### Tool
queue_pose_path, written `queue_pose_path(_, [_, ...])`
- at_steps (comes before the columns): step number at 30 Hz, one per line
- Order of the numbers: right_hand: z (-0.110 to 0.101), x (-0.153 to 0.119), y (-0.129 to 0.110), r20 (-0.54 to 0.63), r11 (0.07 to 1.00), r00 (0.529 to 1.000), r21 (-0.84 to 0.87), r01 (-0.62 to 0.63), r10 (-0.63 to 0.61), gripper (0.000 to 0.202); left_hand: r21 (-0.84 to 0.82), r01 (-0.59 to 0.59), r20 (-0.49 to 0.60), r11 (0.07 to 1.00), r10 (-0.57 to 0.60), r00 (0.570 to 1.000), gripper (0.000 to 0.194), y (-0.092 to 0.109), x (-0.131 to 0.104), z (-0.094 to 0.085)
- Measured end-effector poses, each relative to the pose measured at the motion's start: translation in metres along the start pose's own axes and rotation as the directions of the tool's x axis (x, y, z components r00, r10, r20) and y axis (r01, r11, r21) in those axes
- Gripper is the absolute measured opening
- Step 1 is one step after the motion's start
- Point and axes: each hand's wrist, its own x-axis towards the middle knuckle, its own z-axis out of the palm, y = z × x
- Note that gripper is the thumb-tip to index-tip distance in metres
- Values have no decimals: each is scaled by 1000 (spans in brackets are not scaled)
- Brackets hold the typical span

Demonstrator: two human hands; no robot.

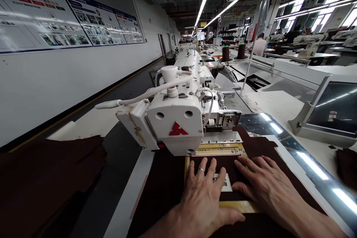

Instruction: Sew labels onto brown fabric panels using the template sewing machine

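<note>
Dark brown fabric (164, 182) lies flat under the head of a white sewing machine (175, 119) with a red logo. My left hand (202, 197) rests on the fabric with its fingers spread, a ring on one of them. Beside it, my right hand (262, 182) presses flat on the fabric, fingers apart. Between the hands shows a white label (224, 182) with black print, partly covered by my left fingers. A yellow strip (240, 206) crosses the fabric near my left thumb. A yellow template edge with handwriting (223, 150) sits just beyond my fingertips.
More brown fabric (50, 178) is heaped at the left. At the right stands a monitor (334, 108), with dark cloth (346, 165) by the edge. Thread cones (225, 54) stand behind the machine. A person (260, 45) sits farther back at the right.
</note>
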Motion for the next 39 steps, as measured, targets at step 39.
queue_pose_path(39, [-7, 33, -27, 113, 994, 990, 86, 69, -79, 39, -26, 26, 92, 999, -23, 996, 115, -21, -13, -13])
